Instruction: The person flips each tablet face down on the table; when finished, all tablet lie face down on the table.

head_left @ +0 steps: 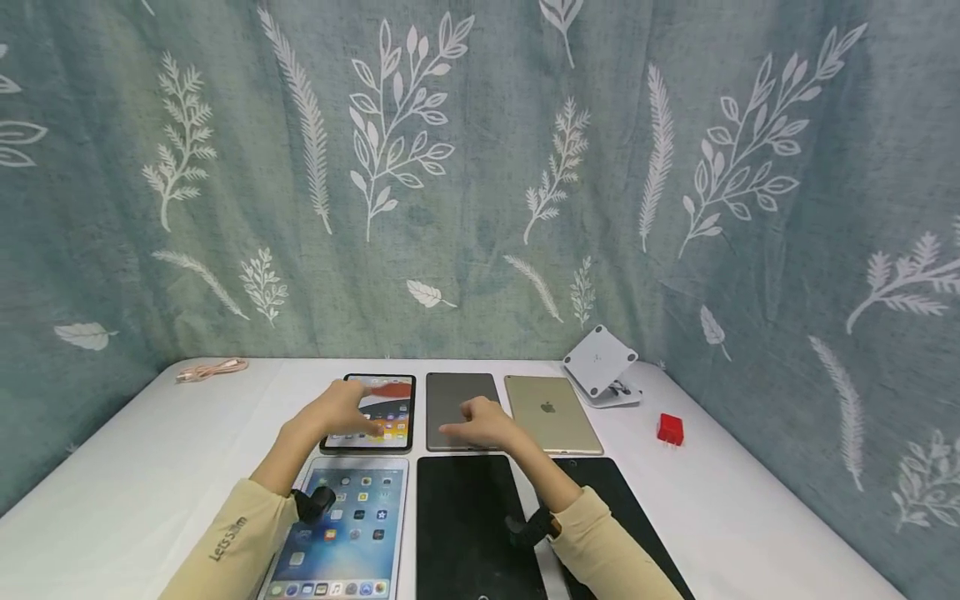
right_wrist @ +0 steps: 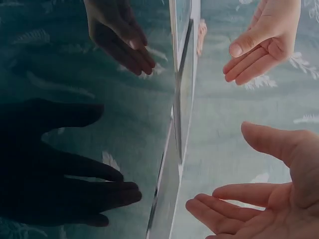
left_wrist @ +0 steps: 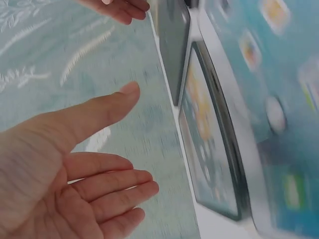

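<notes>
My left hand (head_left: 347, 411) hovers over the left side of a lit tablet (head_left: 393, 414) in the back row, thumb apart from the fingers and holding nothing. Over the lower part of a dark grey tablet (head_left: 450, 396), lying back up, is my right hand (head_left: 486, 423), also with nothing in it. Both wrist views show the left hand (left_wrist: 94, 174) and right hand (right_wrist: 269, 184) with extended fingers, apart from the tablets. Beneath my left forearm lies a white-framed tablet (head_left: 352, 533) with app icons. A black-screened tablet (head_left: 468, 525) lies to its right and mirrors both hands in the right wrist view.
A gold tablet (head_left: 551, 412) lies back up at the back right, above another black tablet (head_left: 630, 508) partly under my right forearm. A silver folding stand (head_left: 600, 362) and a red charger (head_left: 670, 429) sit farther right. A coiled pink cable (head_left: 212, 370) lies back left.
</notes>
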`<state>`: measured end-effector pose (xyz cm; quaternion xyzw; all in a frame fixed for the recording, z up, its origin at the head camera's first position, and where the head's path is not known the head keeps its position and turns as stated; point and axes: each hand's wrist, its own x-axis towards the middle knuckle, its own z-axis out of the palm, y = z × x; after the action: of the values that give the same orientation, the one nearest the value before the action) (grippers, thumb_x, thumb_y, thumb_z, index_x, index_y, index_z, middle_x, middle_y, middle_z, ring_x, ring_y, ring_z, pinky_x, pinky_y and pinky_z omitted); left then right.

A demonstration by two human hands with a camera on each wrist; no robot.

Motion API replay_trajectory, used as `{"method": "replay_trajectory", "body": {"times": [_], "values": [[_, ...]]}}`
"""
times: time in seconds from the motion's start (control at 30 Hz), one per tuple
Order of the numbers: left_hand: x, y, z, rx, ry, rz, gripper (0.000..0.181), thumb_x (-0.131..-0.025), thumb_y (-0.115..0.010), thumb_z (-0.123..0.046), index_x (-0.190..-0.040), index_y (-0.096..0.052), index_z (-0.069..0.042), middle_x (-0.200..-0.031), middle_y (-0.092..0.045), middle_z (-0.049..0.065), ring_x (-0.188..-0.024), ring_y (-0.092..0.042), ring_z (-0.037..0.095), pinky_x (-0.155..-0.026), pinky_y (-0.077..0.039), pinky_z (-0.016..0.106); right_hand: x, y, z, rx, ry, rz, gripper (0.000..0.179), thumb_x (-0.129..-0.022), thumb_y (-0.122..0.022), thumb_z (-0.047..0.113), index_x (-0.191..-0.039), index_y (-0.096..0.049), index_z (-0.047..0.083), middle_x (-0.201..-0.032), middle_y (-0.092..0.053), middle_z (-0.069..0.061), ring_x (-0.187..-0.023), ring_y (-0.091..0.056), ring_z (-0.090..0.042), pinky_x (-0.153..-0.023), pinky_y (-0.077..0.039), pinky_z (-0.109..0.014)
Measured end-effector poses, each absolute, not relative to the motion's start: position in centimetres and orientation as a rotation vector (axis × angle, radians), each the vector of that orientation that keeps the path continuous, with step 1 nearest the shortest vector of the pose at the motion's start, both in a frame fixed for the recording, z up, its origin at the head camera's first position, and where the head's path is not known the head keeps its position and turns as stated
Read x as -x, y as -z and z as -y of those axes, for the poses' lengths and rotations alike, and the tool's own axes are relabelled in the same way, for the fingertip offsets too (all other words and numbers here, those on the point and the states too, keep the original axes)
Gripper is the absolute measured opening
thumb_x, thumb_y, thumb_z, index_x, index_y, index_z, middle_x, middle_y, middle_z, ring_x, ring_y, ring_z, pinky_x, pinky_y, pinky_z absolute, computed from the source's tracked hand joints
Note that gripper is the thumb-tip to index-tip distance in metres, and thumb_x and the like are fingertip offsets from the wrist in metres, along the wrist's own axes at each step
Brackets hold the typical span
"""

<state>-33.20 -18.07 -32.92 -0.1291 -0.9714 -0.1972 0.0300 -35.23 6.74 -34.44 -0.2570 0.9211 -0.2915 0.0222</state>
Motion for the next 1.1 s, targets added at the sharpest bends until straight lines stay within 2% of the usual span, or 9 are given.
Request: {"method": "replay_trajectory", "body": {"times": [0.1,0.23,0.4,0.43,0.57,0.7,0.8,1.0,1.1], "values": [[32.9,33.4,19.5,0.355,0.588,2.994,0.065,-0.072,-0.084,-0.024,-0.118,-0.059,0.013,-0.114,-0.064,0.028,-0.103,-0.061,0.04,-0.088,-0.051,0.049,35.5,34.8,-5.0,0.762,0.876,-2.845,0.051,-0.088,-0.066,0.029,-0.055,-0.03,0.014,-0.053,-0.019,0.007,-0.049,-0.013,-0.007,-0.048,-0.016,-0.022],[32.8,33.8,21.3,0.303,0.588,3.013,0.065,-0.07,-0.084,-0.024,-0.115,-0.059,0.016,-0.11,-0.065,0.029,-0.101,-0.062,0.041,-0.087,-0.05,0.05,35.9,35.4,-2.8,0.703,0.853,-2.823,0.041,-0.086,-0.068,0.03,-0.062,-0.05,0.003,-0.053,-0.03,0.005,-0.049,-0.021,-0.007,-0.049,-0.021,-0.023],[33.1,34.2,22.5,0.26,0.568,3.024,0.067,-0.068,-0.085,-0.024,-0.112,-0.059,0.019,-0.113,-0.063,0.032,-0.107,-0.059,0.046,-0.091,-0.048,0.052,36.3,35.7,-0.5,0.714,0.822,-2.819,0.052,-0.085,-0.069,0.028,-0.05,-0.034,0.011,-0.05,-0.026,0.007,-0.047,-0.018,-0.006,-0.047,-0.019,-0.022],[33.3,34.4,22.6,0.25,0.564,3.03,0.068,-0.068,-0.085,-0.024,-0.113,-0.058,0.019,-0.113,-0.062,0.033,-0.108,-0.058,0.046,-0.092,-0.048,0.052,36.3,35.8,-0.1,0.72,0.815,-2.806,0.057,-0.086,-0.069,0.027,-0.05,-0.026,0.015,-0.05,-0.017,0.007,-0.047,-0.012,-0.007,-0.046,-0.016,-0.022],[33.5,34.9,22.6,0.186,0.599,3.069,0.068,-0.068,-0.085,-0.023,-0.115,-0.057,0.018,-0.114,-0.062,0.031,-0.104,-0.061,0.041,-0.091,-0.049,0.051,36.3,36.1,1.2,0.688,0.725,-2.846,0.055,-0.084,-0.071,0.028,-0.049,-0.031,0.016,-0.046,-0.021,0.008,-0.044,-0.017,-0.006,-0.045,-0.02,-0.022],[33.5,35.4,22.4,0.157,0.616,3.097,0.059,-0.069,-0.085,-0.021,-0.109,-0.06,0.015,-0.102,-0.066,0.025,-0.09,-0.061,0.03,-0.085,-0.051,0.046,35.9,36.5,2.3,0.594,0.678,-2.862,0.033,-0.079,-0.077,0.03,-0.078,-0.06,0.003,-0.068,-0.053,-0.002,-0.059,-0.043,-0.013,-0.056,-0.039,-0.026],[33.5,35.6,22.4,0.153,0.615,3.107,0.052,-0.07,-0.084,-0.02,-0.104,-0.063,0.012,-0.094,-0.067,0.018,-0.082,-0.058,0.025,-0.079,-0.051,0.042,35.4,36.4,2.6,0.547,0.724,-2.823,0.051,-0.077,-0.079,0.033,-0.11,-0.061,-0.002,-0.094,-0.062,-0.009,-0.078,-0.053,-0.018,-0.068,-0.045,-0.031],[33.5,35.8,22.3,0.179,0.589,3.091,0.05,-0.07,-0.084,-0.018,-0.105,-0.064,0.012,-0.095,-0.066,0.018,-0.084,-0.056,0.025,-0.081,-0.05,0.043,35.4,36.3,2.8,0.55,1.006,-2.685,0.032,-0.079,-0.077,0.027,-0.07,-0.058,0.003,-0.063,-0.043,0.001,-0.057,-0.037,-0.013,-0.054,-0.031,-0.026],[33.4,35.9,22.2,0.193,0.599,3.082,0.046,-0.07,-0.084,-0.017,-0.101,-0.065,0.011,-0.091,-0.065,0.016,-0.081,-0.054,0.024,-0.077,-0.048,0.04,35.5,36.2,2.8,0.474,1.2,-2.618,0.027,-0.079,-0.076,0.022,-0.07,-0.063,0.0,-0.074,-0.054,-0.001,-0.066,-0.046,-0.013,-0.061,-0.043,-0.027]]}}
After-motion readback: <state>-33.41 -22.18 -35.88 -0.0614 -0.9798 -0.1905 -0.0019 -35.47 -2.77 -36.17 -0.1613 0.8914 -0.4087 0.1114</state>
